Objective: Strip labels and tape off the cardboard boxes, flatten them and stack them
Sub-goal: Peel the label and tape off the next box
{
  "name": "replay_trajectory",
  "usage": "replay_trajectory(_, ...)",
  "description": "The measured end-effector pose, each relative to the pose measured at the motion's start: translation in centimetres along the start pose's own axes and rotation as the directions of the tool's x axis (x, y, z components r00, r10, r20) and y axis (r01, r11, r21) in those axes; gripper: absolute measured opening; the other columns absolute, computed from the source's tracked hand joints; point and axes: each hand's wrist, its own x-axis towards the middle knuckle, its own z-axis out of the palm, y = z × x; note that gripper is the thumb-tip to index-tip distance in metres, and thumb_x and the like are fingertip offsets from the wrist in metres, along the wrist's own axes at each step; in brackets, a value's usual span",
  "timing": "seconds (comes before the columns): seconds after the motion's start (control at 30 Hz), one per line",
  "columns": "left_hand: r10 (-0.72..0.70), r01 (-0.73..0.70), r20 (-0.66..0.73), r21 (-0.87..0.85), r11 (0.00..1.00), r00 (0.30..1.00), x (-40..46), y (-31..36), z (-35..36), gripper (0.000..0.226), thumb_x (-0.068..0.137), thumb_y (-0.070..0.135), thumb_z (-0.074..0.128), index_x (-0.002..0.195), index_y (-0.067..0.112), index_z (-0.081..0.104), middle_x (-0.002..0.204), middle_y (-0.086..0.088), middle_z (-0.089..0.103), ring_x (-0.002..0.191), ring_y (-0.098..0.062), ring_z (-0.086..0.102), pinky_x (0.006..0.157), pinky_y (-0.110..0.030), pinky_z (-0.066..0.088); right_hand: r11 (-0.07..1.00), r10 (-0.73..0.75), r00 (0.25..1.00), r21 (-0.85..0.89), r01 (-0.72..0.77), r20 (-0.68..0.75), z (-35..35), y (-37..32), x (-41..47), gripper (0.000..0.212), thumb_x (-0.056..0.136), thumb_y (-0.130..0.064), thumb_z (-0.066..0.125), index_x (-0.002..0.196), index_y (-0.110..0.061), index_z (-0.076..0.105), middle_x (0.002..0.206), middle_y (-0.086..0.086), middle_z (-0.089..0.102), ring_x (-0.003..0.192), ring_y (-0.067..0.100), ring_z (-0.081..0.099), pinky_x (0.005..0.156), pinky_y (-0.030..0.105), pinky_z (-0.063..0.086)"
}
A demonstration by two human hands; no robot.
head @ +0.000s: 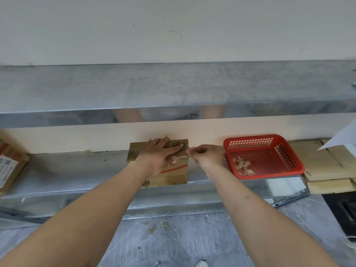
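A flattened brown cardboard box point(173, 173) with red print and a barcode lies on the steel shelf point(67, 170). My left hand point(159, 154) presses flat on its top, fingers straight and pointing right. At the box's right edge, my right hand point(204, 155) pinches a small strip of tape or label between its fingertips. A red plastic basket point(269, 170) to the right holds several torn scraps of tape.
Flattened cardboard sheets point(323, 170) are stacked at the far right beside the basket, with a white sheet point(342, 139) above them. More boxes with labels point(9, 166) stand at the left edge. A second steel shelf point(173, 89) runs overhead. The grey floor point(173, 237) lies below.
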Motion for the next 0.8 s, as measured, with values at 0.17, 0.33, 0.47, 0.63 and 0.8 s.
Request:
replay_trajectory(0.17,-0.026,0.026,0.045,0.01,1.0,0.999,0.3,0.0,-0.1,0.05,0.107,0.055,0.027,0.155,0.058,0.012,0.169,-0.002,0.009,0.155,-0.029,0.007,0.127,-0.052,0.004,0.869,-0.264,0.956,-0.398,0.293,0.128,-1.0,-0.8,-0.4,0.019,0.093,-0.026,0.075,0.078,-0.015,0.074,0.076,-0.012,0.068,0.073,0.005,0.059,0.06,0.013,0.038)
replay_trajectory(0.33,-0.047,0.046,0.069,0.01,0.999,0.997,0.7,0.3,-0.4,0.051,0.107,0.056,0.024,0.156,0.057,0.011,0.171,-0.004,0.005,0.156,-0.03,0.003,0.127,-0.052,0.002,0.766,-0.4,0.904,-0.485,0.421,0.151,-2.6,-0.6,-0.9,0.015,0.093,-0.015,0.073,0.081,-0.016,0.065,0.084,-0.007,0.061,0.076,0.01,0.056,0.062,0.006,0.037)
replay_trajectory(0.47,-0.056,0.054,0.077,0.018,0.998,0.995,0.5,0.4,-0.5,0.051,0.106,0.058,0.025,0.156,0.058,0.011,0.171,-0.003,0.005,0.156,-0.031,0.003,0.127,-0.052,0.005,0.824,-0.435,0.895,-0.36,0.438,0.094,-2.1,0.0,-1.6,0.016,0.091,-0.003,0.068,0.088,-0.017,0.064,0.084,-0.004,0.07,0.077,0.011,0.064,0.067,0.018,0.046)
replay_trajectory(0.63,-0.059,0.057,0.083,0.022,0.998,0.995,0.3,0.7,-0.6,0.052,0.106,0.057,0.027,0.156,0.057,0.013,0.171,-0.004,0.007,0.155,-0.032,0.005,0.126,-0.053,0.004,0.894,-0.403,0.914,-0.194,0.404,0.044,0.0,0.1,-1.5,0.035,0.094,-0.001,0.063,0.103,-0.034,0.061,0.091,-0.006,0.076,0.088,0.012,0.072,0.085,0.036,0.06)
replay_trajectory(0.8,-0.061,0.062,0.083,-0.01,0.998,0.995,0.4,0.7,-0.6,0.05,0.107,0.057,0.026,0.155,0.058,0.013,0.17,-0.004,0.009,0.155,-0.031,0.005,0.126,-0.053,0.004,0.906,-0.39,0.92,-0.161,0.39,0.038,0.8,0.4,-1.3,0.012,0.094,-0.02,0.073,0.103,-0.026,0.077,0.099,-0.012,0.076,0.091,0.004,0.071,0.089,0.028,0.058)
